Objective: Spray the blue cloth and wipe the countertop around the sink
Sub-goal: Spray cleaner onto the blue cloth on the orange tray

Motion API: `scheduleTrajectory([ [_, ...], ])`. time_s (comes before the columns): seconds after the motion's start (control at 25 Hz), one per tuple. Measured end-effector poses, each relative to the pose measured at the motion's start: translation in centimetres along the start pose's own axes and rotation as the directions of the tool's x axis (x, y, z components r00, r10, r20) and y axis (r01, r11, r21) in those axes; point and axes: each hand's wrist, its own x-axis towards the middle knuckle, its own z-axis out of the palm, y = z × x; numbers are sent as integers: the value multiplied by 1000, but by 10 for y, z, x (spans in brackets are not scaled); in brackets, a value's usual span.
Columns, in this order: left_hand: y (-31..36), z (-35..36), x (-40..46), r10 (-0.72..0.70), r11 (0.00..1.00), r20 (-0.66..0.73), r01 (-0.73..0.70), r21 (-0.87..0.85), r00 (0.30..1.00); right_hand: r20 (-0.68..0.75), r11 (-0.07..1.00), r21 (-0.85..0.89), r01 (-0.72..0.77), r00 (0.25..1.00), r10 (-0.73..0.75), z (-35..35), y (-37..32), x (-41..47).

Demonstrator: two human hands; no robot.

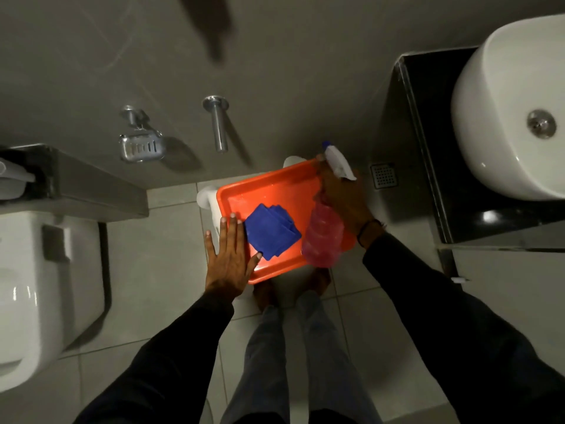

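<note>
A folded blue cloth (pixel 271 230) lies in an orange tray (pixel 269 188) that rests on a white stool. My left hand (pixel 230 255) is open, fingers spread, at the tray's left rim beside the cloth, thumb touching the tray's near edge. My right hand (pixel 342 197) grips the neck of a pink spray bottle (pixel 323 237) with a white trigger head (pixel 337 162), standing at the tray's right side. The white basin (pixel 504 117) sits on a black countertop (pixel 428 123) at the right.
A white toilet (pixel 39 286) stands at the left under a grey ledge. A chrome soap holder (pixel 141 145) and a chrome wall pipe (pixel 218 123) are mounted on the wall ahead. A floor drain (pixel 384 175) lies beside the counter. My legs and feet are below the tray.
</note>
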Motion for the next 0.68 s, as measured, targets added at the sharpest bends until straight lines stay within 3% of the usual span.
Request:
scheduleTrajectory([
  [0.16, 0, -4, -3, 15, 1000, 23, -14, -19, 1000, 288, 934, -356, -25, 948, 135, 5, 25, -27],
  [0.24, -2, -2, -2, 12, 1000, 27, -12, -12, 1000, 387, 780, -626, 25, 878, 283, 9, 50, -39],
  [0.32, -2, -1, -1, 7, 1000, 43, -7, -19, 999, 370, 599, -797, 79, 848, 380, 13, 68, -46],
  [0.4, -1, -1, -1, 14, 1000, 43, -13, -19, 999, 337, 516, -853, 83, 842, 422, 17, 75, -52],
  [0.68, 0, -3, 0, 17, 999, 50, -15, -31, 999, 280, 473, -880, 45, 854, 439, 18, 77, -55],
])
